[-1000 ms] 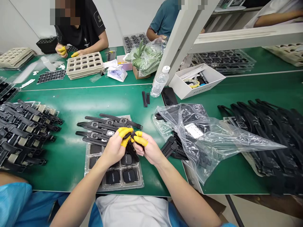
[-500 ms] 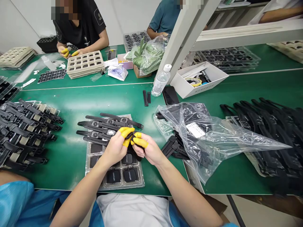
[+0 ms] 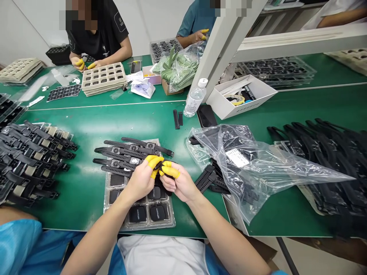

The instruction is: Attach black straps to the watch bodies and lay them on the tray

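Yellow finger cots cover fingertips on both of my hands. My left hand (image 3: 143,177) pinches a small black watch (image 3: 157,165), mostly hidden by the fingers. Close against it, my right hand (image 3: 176,177) is closed on a black watch strap, whose end is largely covered. Both hands are over a clear plastic tray (image 3: 173,219). Across the tray's far half lie several watches (image 3: 116,150) with black straps attached, backs up. Its near compartments hold square black pieces (image 3: 158,212) with small pale lettering.
Loose straps (image 3: 205,178) and a clear plastic bag (image 3: 266,160) of straps lie to the right. Strapped watches are piled at left (image 3: 31,160) and far right (image 3: 323,160). A water bottle (image 3: 195,98) stands by a white post (image 3: 226,46). Two co-workers sit opposite.
My hands stay together over the tray, with only a slight shift of the fingers. Across the table, a co-worker's yellow-tipped hand has risen above the bag of green pieces.
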A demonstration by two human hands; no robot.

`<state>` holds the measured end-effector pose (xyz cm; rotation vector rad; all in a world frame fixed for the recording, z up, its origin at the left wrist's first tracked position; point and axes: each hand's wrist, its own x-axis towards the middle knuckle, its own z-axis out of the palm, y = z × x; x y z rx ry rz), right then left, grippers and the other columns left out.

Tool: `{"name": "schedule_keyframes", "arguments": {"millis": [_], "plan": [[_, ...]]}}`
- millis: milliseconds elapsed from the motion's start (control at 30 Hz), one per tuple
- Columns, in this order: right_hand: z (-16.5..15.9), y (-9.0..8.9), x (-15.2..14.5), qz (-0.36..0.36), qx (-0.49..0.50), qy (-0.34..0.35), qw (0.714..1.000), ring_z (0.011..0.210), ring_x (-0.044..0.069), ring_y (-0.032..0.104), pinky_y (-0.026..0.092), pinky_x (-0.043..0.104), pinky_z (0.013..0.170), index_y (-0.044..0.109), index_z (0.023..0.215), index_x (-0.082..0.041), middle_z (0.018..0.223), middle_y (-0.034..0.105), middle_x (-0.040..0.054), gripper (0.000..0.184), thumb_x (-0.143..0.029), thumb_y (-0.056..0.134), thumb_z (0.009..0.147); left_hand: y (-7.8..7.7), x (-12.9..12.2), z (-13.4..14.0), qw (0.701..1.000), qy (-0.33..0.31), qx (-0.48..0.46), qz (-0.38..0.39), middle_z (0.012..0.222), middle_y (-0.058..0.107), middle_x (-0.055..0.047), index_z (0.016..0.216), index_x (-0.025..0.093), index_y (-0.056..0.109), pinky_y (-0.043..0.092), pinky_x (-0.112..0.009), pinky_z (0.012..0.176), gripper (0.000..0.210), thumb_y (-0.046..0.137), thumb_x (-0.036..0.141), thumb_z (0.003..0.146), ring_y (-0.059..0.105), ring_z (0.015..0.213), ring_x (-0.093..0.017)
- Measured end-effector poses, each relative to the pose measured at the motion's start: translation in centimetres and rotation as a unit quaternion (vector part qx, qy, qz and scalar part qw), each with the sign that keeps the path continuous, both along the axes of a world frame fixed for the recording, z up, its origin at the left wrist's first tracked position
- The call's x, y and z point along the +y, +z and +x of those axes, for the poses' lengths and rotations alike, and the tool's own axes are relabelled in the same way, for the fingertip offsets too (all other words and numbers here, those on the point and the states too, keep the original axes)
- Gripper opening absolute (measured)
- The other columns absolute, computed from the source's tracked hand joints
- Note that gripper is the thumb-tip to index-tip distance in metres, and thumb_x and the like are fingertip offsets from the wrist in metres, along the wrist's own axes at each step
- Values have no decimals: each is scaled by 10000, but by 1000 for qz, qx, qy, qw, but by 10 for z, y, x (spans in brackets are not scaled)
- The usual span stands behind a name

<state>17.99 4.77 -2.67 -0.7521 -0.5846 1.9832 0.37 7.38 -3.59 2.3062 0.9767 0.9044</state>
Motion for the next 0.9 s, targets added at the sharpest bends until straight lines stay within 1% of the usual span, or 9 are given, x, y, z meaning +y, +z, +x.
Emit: {"name": "schedule_keyframes", "arguments": {"millis": [133, 267, 400, 533, 600, 733, 800, 900], "plan": [[-3, -2, 0, 1, -6, -23, 1000, 395, 53, 209, 173, 178, 382, 515, 793, -221, 443, 360, -125, 363, -462, 784, 828, -2, 2, -1, 1000, -7, 18, 17, 1285, 631, -150, 1449, 184, 528, 574, -411, 1053, 563, 392, 4, 933, 627, 1226, -242], [-3, -3, 1, 2, -32, -41, 999, 397, 49, 218, 175, 177, 387, 518, 782, -216, 445, 371, -121, 374, -467, 792, 821, -3, 2, 0, 999, -8, 30, 22, 1289, 611, -151, 1461, 188, 514, 563, -417, 1067, 557, 383, 11, 949, 606, 1245, -248], [0, -2, 3, -31, -3, -18, 999, 388, 45, 187, 149, 179, 376, 500, 776, -225, 437, 346, -133, 403, -476, 814, 785, 2, 0, 2, 999, -5, 37, 4, 1295, 581, -161, 1489, 186, 482, 560, -426, 1059, 501, 412, 97, 1001, 602, 1221, -257], [3, -2, 3, -32, -42, -9, 999, 391, 35, 161, 138, 178, 383, 497, 776, -221, 442, 341, -139, 454, -536, 824, 774, 13, -4, 2, 999, -36, 39, -8, 1295, 572, -170, 1515, 162, 444, 563, -443, 1054, 491, 425, 185, 1025, 593, 1212, -269], [3, -2, 3, -27, -64, -2, 998, 399, 33, 153, 141, 178, 390, 493, 769, -221, 444, 333, -140, 476, -568, 819, 770, 16, -5, 2, 998, -29, 63, 6, 1262, 584, -168, 1486, 151, 475, 569, -455, 1041, 479, 430, 189, 1011, 596, 1189, -275], [4, -1, 3, -23, -105, 28, 994, 417, 40, 149, 142, 181, 403, 491, 771, -223, 451, 319, -140, 489, -598, 804, 770, 19, -5, 2, 989, -6, 140, 38, 1199, 606, -164, 1397, 142, 554, 584, -485, 1006, 440, 491, 205, 965, 605, 1156, -300], [5, 0, 2, -13, -113, 36, 993, 425, 46, 150, 148, 186, 409, 495, 782, -224, 456, 315, -140, 474, -596, 789, 787, 21, -5, 2, 991, -9, 130, 34, 1173, 625, -153, 1370, 148, 566, 598, -467, 981, 411, 477, 197, 972, 624, 1119, -284], [5, 0, 1, 13, -98, 34, 995, 428, 58, 158, 169, 199, 417, 510, 815, -226, 457, 317, -139, 444, -591, 763, 821, 25, -5, 4, 997, -26, 67, 6, 1188, 650, -140, 1387, 164, 547, 608, -413, 972, 394, 432, 180, 1011, 649, 1102, -244]]}}
